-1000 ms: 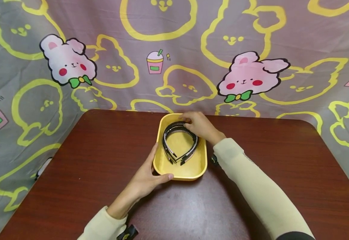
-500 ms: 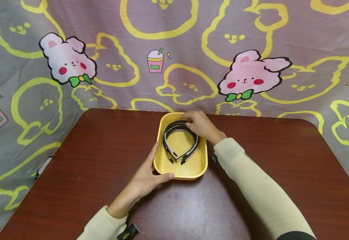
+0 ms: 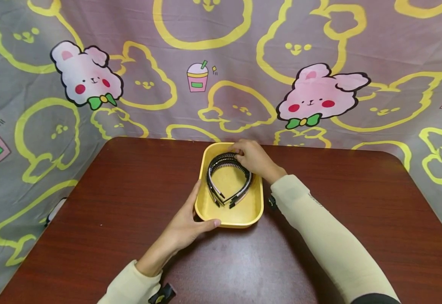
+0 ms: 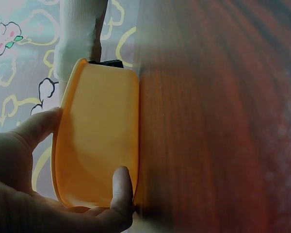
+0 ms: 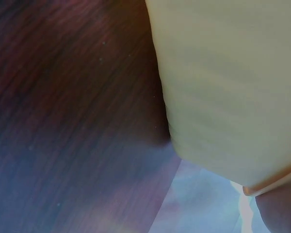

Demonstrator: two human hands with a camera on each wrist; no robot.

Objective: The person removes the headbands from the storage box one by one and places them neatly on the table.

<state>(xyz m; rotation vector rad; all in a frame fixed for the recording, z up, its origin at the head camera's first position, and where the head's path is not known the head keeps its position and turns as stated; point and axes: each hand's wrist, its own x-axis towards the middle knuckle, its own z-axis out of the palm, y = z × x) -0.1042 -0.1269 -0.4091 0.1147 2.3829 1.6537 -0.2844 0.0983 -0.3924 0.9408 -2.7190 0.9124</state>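
Note:
A yellow plastic box (image 3: pixel 243 216), rounded at the corners, sits on the table. Several headbands (image 3: pixel 210 185), dark and pale with toothed arches, lie nested inside it, their ends pointing towards me. My left hand (image 3: pixel 183 226) grips the near left corner, thumb on the near rim and fingers along the left wall. The left wrist view shows its fingers (image 4: pixel 121 187) against the outer wall of the box. At the far right corner, my right hand (image 3: pixel 253 158) grips the rim with curled fingers. It covers that corner and part of the headbands' arch.
The dark red-brown wooden table (image 3: pixel 137 185) extends on both sides of the box. A printed curtain (image 3: pixel 236 63) with cartoon animals stands right behind its far edge and wraps round the sides.

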